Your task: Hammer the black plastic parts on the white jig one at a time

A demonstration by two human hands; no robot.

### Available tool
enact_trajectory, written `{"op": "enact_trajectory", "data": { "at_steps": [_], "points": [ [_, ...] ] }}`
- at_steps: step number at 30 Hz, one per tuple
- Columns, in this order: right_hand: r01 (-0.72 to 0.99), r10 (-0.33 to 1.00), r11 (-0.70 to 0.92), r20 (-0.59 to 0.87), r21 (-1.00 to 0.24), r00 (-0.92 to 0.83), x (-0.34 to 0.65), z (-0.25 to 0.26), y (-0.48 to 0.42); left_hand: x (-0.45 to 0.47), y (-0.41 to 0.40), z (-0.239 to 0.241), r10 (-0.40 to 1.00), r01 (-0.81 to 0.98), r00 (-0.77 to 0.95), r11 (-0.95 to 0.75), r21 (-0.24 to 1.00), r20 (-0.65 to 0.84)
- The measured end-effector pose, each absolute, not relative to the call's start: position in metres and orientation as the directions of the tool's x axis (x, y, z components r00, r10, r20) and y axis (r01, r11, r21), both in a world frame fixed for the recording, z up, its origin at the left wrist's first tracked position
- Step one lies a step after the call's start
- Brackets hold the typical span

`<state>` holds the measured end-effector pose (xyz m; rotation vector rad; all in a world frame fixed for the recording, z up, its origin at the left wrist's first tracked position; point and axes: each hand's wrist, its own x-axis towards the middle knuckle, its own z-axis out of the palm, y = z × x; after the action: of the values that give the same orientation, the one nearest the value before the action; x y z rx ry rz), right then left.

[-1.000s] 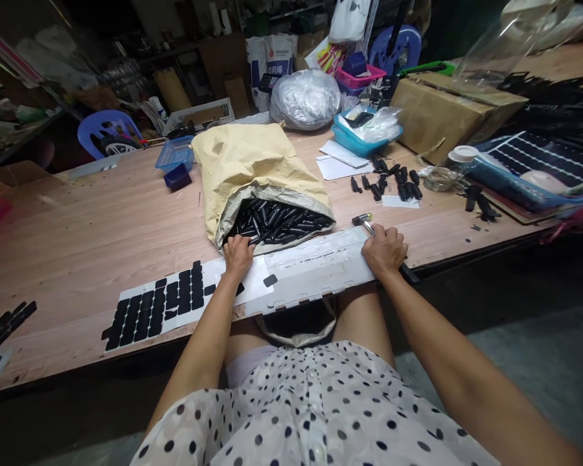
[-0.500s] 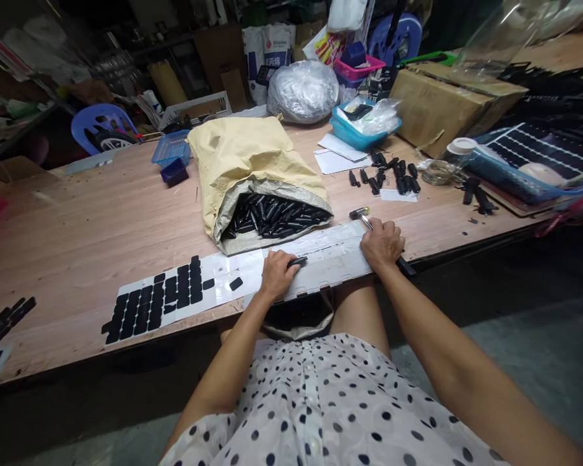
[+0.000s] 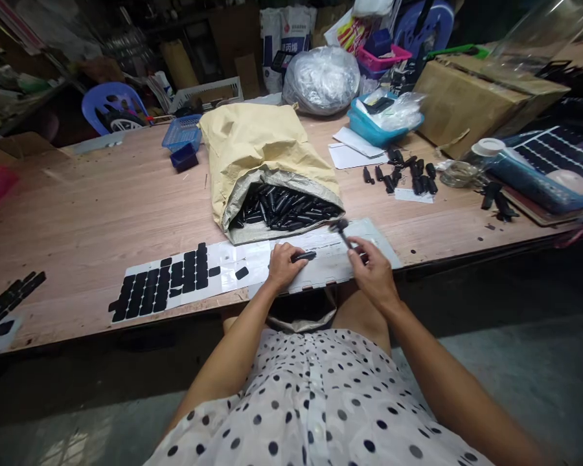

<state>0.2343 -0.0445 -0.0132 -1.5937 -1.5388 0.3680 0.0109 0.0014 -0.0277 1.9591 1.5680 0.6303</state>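
Note:
My left hand (image 3: 282,266) is closed on a slim black plastic part (image 3: 305,256), pressing it down on a whitish board (image 3: 320,275) at the table's front edge. My right hand (image 3: 373,268) grips a small hammer (image 3: 341,230) by its handle. Its dark head, smeared by motion, is raised just beyond the black part and apart from it. Behind the board, a yellow paper sack (image 3: 267,139) lies with its mouth toward me, full of similar black parts (image 3: 284,208). Left of my left hand, a sheet holds rows of black rounded pads (image 3: 150,288), with a loose pad (image 3: 241,273) nearer.
A blue basket (image 3: 182,133) and a small dark blue box (image 3: 183,157) stand left of the sack. To the right are loose black pieces (image 3: 418,176), a turquoise basin (image 3: 383,133) and a cardboard box (image 3: 471,107). An open bag (image 3: 304,317) lies below the edge between my knees.
My right hand has moved left from the board's right end and lifted the hammer, swinging its head toward the black part. My left hand still holds that part. The camera view has shifted slightly.

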Motion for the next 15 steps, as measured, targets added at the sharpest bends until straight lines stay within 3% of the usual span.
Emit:
{"op": "enact_trajectory", "data": {
  "at_steps": [6, 15],
  "points": [
    [0.674, 0.956, 0.187, 0.291, -0.715, 0.043, 0.192, -0.016, -0.077, 0.010, 0.004, -0.024, 0.976, 0.680, 0.219, -0.139, 0.720, -0.019],
    [0.832, 0.959, 0.180, 0.281, -0.525, -0.030, 0.186, -0.012, -0.082, 0.010, 0.007, -0.028, 0.974, 0.666, 0.227, -0.151, 0.730, -0.006]
  ]
}}
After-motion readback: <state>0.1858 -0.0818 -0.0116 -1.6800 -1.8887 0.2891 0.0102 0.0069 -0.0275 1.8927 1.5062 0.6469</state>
